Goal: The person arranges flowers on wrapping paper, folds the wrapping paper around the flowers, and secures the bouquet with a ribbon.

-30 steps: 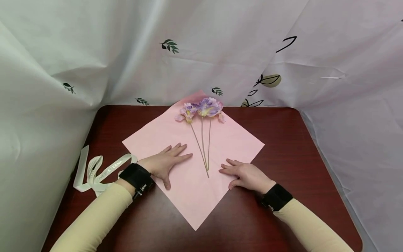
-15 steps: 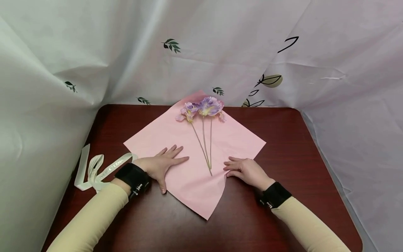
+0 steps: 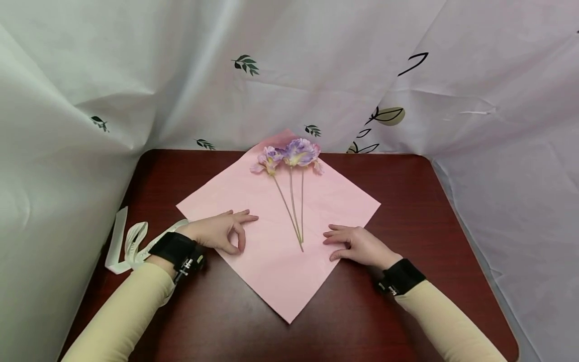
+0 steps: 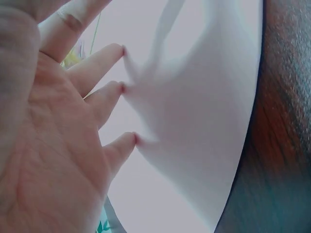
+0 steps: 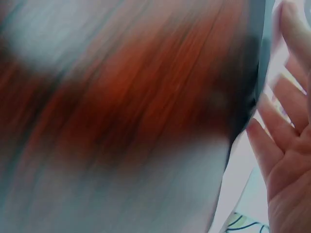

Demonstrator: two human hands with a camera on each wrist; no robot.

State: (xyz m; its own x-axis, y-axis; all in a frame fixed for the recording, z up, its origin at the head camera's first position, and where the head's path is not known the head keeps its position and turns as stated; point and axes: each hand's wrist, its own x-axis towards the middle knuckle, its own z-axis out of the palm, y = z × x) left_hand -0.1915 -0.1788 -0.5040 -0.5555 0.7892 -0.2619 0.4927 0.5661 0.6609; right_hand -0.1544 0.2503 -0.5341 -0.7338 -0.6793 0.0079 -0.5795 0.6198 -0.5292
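Observation:
A square sheet of pink wrapping paper [image 3: 280, 286] lies on the table with one corner toward me. On its far half rest several artificial flowers [image 3: 299, 153], purple and pink, their thin stems converging near the middle. My left hand [image 3: 217, 231] is over the paper's left edge. Its thumb and index finger bend toward each other in a ring; in the left wrist view the other fingertips [image 4: 121, 87] touch the paper. At the right edge my right hand [image 3: 362, 246] rests with loosely bent fingers, thumb apart from them.
A loose cream ribbon [image 3: 135, 246] with printed letters lies in loops left of the paper, partly behind my left wrist. The dark red-brown table [image 3: 407, 201] has white patterned curtains [image 3: 294, 65] behind and at its sides.
The near corner of the paper, which had bowed and shifted right, lies flatter again. My left hand has drawn slightly left, its thumb and index finger coming together. The right fingers have loosened from the edge.

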